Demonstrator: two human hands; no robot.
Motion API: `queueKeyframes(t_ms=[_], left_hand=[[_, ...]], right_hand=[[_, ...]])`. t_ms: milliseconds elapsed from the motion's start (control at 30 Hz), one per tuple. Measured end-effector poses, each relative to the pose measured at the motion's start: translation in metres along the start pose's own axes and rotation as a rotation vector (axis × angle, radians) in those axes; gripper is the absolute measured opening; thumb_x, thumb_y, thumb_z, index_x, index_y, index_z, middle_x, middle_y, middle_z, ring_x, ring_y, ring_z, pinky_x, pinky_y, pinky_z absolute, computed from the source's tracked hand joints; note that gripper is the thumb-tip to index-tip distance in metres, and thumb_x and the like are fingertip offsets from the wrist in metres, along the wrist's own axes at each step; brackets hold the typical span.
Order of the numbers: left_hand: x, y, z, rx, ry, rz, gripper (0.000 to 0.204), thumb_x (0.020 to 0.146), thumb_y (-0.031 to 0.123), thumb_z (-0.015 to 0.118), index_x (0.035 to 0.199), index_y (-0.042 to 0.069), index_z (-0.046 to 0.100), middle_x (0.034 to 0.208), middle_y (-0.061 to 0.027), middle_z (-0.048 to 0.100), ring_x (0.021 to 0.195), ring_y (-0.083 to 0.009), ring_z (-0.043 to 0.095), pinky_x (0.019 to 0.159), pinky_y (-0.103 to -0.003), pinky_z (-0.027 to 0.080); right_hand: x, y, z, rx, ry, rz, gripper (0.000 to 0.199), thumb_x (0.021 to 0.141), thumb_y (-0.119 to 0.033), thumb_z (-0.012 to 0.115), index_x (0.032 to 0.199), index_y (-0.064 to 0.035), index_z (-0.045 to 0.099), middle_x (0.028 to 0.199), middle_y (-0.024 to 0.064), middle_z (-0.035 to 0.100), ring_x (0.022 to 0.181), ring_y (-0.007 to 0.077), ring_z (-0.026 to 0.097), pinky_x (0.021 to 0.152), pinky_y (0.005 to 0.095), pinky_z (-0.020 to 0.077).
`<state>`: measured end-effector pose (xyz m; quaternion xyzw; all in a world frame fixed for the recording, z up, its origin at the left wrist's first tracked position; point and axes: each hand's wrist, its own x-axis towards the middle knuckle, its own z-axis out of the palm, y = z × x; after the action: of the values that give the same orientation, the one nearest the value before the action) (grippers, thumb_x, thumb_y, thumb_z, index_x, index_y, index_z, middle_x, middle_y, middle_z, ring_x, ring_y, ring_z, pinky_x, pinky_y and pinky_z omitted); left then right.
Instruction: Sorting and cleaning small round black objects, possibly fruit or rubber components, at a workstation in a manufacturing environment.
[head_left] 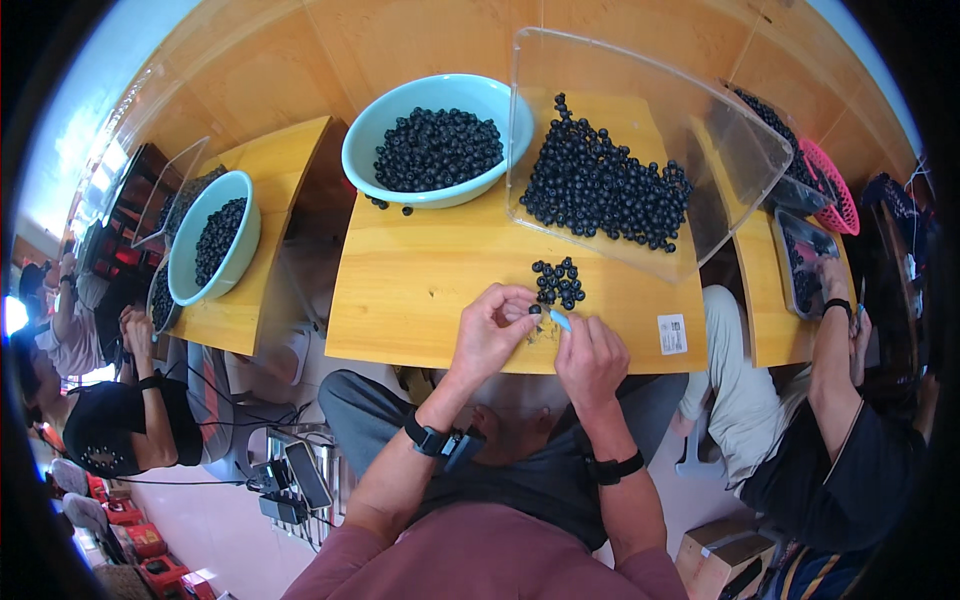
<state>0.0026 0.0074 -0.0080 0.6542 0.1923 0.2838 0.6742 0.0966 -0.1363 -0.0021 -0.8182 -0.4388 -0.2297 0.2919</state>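
Note:
My left hand (490, 328) pinches one round black bead (535, 310) between thumb and fingertips, just above the table's near edge. In my right hand (592, 362) is a small tool with a light-blue handle (560, 320), angled toward that bead; its tip is too small to make out. Beyond my fingers lies a small cluster of black beads (558, 283). Fine light crumbs (541, 338) are scattered under my hands. Farther back, a clear plastic tray (725, 190) contains a broad spread of the same beads (600, 190).
A light-blue basin (437, 200) full of black beads stands at the table's back left, with a few loose beads by its base. A white label (673, 334) is on the yellow tabletop (400, 300). People work at neighbouring tables on both sides; a pink basket (845, 195) is at right.

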Motion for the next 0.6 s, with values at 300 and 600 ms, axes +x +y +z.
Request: queueKeyframes(t_ms=[300, 600], left_hand=[[0.016, 0.018, -0.015, 0.188, 0.034, 0.098, 0.016, 0.087, -0.001, 0.078, 0.103, 0.001, 0.076, 0.094, -0.0022, 0.063, 0.083, -0.0077, 0.062, 0.073, -0.023, 0.051], [0.104, 0.109, -0.061, 0.822, 0.206, 0.663, 0.045, 0.079, -0.009, 0.075, 0.12, 0.007, 0.067, 0.123, -0.0152, 0.062, 0.115, -0.0321, 0.062, 0.089, -0.038, 0.056]], right_hand=[[-0.011, -0.001, -0.004, -0.052, 0.028, -0.02, 0.009, 0.084, -0.012, 0.069, 0.093, -0.0087, 0.069, 0.076, 0.0073, 0.056, 0.068, 0.0274, 0.062, 0.061, 0.0414, 0.049], [-0.009, 0.005, 0.005, -0.033, 0.038, -0.003, 0.009, 0.084, -0.013, 0.069, 0.091, -0.009, 0.068, 0.076, 0.0068, 0.055, 0.068, 0.0266, 0.061, 0.061, 0.041, 0.0487]])
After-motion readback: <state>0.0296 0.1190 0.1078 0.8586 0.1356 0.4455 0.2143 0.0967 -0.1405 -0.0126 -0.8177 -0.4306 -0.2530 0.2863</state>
